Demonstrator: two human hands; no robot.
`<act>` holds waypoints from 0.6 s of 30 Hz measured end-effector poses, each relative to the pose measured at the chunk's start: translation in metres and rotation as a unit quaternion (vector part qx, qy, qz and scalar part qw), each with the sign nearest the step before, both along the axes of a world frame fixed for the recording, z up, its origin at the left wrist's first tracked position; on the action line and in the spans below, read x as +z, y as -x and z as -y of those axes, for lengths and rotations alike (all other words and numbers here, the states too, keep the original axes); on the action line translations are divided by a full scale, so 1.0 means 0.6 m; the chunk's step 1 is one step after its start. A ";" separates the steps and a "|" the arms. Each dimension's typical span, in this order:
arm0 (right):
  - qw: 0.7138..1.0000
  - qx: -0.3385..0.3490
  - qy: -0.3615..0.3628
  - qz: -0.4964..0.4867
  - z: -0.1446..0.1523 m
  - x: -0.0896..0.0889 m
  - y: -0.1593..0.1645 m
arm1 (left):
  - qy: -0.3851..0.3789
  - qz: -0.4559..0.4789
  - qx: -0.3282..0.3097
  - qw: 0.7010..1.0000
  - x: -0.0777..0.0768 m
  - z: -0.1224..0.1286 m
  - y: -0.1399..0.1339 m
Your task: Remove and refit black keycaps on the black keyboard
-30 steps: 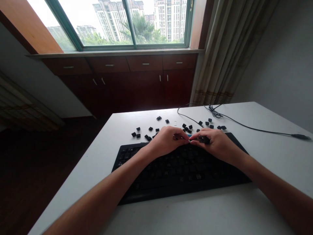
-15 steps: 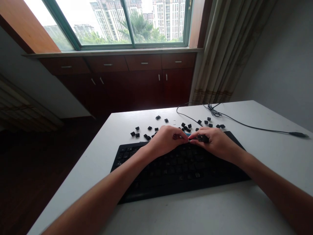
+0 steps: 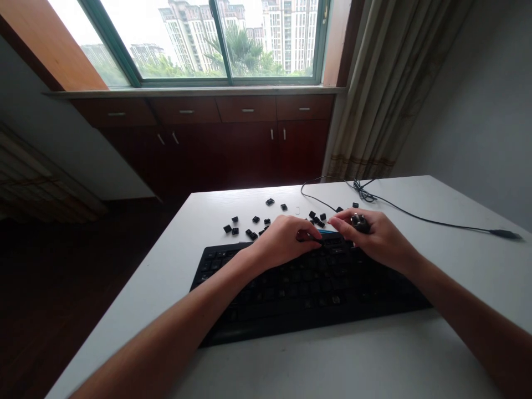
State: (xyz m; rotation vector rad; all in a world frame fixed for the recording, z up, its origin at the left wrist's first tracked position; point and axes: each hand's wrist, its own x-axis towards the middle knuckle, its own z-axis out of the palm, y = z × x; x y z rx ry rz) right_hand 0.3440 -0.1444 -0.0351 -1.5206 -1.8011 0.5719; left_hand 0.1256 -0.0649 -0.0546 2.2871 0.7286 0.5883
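A black keyboard lies across the white table, with keys gone from parts of it. Over its upper middle edge, my left hand is closed in a pinch on a small black piece, probably a keycap, mostly hidden by the fingers. My right hand is a little to the right, above the keyboard's upper right, its fingers closed around a dark tool with a rounded end; the tool's kind is unclear. Behind the keyboard's top edge shows a thin blue strip, partly covered.
Several loose black keycaps are scattered behind the keyboard. A black cable runs from a tangle at the table's back to a plug end at the right. Beyond the table stand dark red cabinets under a window.
My right hand has drawn back from my left fingertips to the right and slightly up, turning the dark tool with it. My left hand stays at the keyboard's upper edge.
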 end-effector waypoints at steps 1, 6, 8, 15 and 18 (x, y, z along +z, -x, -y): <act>1.000 0.007 0.002 0.013 0.000 -0.001 0.000 | -0.002 0.000 0.000 1.000 0.000 0.000 0.000; 0.990 0.068 -0.043 0.116 0.000 -0.014 -0.004 | -0.032 -0.006 -0.002 0.999 0.001 0.002 -0.001; 0.985 0.086 -0.049 0.144 0.000 -0.019 -0.003 | -0.043 -0.013 0.003 0.999 0.002 0.004 -0.002; 0.979 0.095 -0.065 0.170 0.004 -0.025 -0.002 | -0.055 0.004 0.012 0.998 -0.002 0.006 -0.005; 0.978 0.101 -0.074 0.167 0.006 -0.024 -0.001 | -0.037 0.036 0.013 0.999 -0.004 0.004 -0.004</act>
